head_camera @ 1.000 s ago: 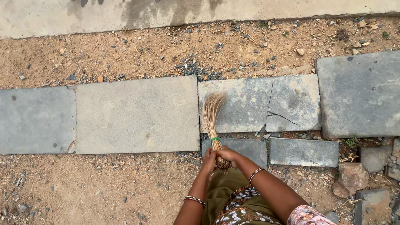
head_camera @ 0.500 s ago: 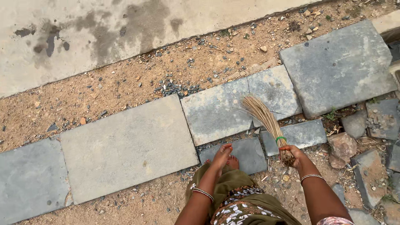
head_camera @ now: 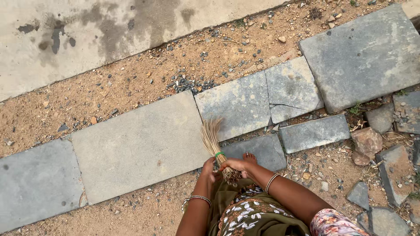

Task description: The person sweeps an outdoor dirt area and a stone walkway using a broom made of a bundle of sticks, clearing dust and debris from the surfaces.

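Note:
A short stick broom [head_camera: 214,141] of tan fibres, bound by a green band, points up and left over the edge of a large grey stone slab [head_camera: 135,148]. My right hand [head_camera: 234,165] grips its butt end just below the band. My left hand [head_camera: 208,169] is closed against the same end from the left side. Both wrists wear bangles. My bare toes [head_camera: 250,157] rest on a small dark slab [head_camera: 262,151] just right of the hands.
A row of grey paving slabs [head_camera: 363,57] runs diagonally across sandy ground with scattered gravel [head_camera: 192,83]. A pale concrete strip [head_camera: 87,30] with dark stains lies at the top. Loose stones and broken slabs [head_camera: 367,142] crowd the right side.
The broom swung from the right back to the centre-left. My left hand, free half a second ago, has come onto the broom's butt again beside the right hand.

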